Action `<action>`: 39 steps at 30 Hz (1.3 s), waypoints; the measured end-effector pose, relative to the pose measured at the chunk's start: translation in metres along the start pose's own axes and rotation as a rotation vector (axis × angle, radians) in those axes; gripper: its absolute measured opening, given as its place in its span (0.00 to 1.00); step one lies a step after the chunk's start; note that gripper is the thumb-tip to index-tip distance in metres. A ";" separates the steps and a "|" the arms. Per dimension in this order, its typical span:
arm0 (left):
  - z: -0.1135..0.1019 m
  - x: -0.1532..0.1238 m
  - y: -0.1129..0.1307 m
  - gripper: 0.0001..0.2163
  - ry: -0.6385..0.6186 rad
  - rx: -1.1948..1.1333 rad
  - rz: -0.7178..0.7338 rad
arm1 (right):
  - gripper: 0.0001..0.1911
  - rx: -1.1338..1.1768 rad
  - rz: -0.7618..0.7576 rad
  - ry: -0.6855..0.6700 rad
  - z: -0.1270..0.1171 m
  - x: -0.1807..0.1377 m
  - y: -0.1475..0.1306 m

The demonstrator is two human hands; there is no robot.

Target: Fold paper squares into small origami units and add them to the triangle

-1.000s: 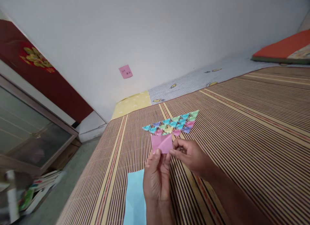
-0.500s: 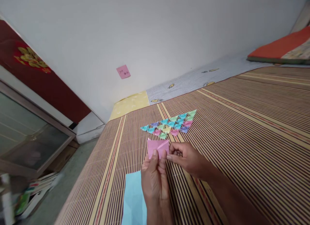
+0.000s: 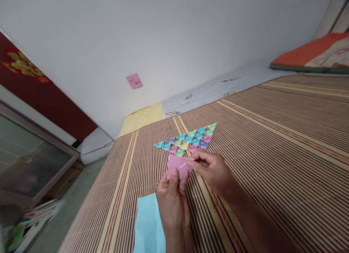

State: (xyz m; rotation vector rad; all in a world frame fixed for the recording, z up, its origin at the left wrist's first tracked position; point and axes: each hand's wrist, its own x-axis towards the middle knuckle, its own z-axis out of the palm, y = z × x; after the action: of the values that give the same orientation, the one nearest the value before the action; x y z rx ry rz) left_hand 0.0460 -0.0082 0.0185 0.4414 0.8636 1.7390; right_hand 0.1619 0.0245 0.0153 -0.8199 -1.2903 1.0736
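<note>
A creased pink sheet of paper [image 3: 177,163] is held up between my hands above the striped mat [image 3: 261,165]. My left hand [image 3: 174,198] grips its lower edge, thumb in front and fingers partly behind. My right hand [image 3: 211,169] pinches the paper's upper right corner between thumb and forefinger. Just beyond the paper lie several small folded paper pieces [image 3: 188,139] in blue, green, pink, yellow and purple, set in rows that form a triangle. A light blue sheet of paper [image 3: 148,224] lies on the mat left of my left wrist, which partly covers it.
A pink note [image 3: 134,81] with handwriting sticks to the white wall [image 3: 191,38]. Folded orange bedding [image 3: 302,53] rests at the far right. Yellow cloth [image 3: 141,116] borders the mat by the wall. On the left, beyond the bed's edge, are a glass-fronted cabinet [image 3: 29,162] and the floor [image 3: 79,189].
My right hand has moved up from the paper's lower right side to its upper right corner. The whole view has shifted slightly, so the surroundings sit a little further left.
</note>
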 end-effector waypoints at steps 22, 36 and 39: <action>0.005 -0.002 0.007 0.12 0.000 0.065 -0.005 | 0.08 0.235 0.166 -0.073 -0.009 0.005 0.001; -0.003 0.000 0.007 0.10 -0.018 0.074 -0.041 | 0.12 0.086 0.108 -0.108 -0.014 0.004 -0.003; -0.002 0.000 0.008 0.09 -0.045 0.063 -0.050 | 0.14 0.052 0.098 -0.135 -0.021 0.005 -0.003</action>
State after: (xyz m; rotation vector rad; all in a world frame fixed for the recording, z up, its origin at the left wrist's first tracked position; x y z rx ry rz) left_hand 0.0399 -0.0103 0.0231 0.4952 0.8919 1.6536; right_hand 0.1827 0.0299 0.0165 -0.7889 -1.3403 1.2534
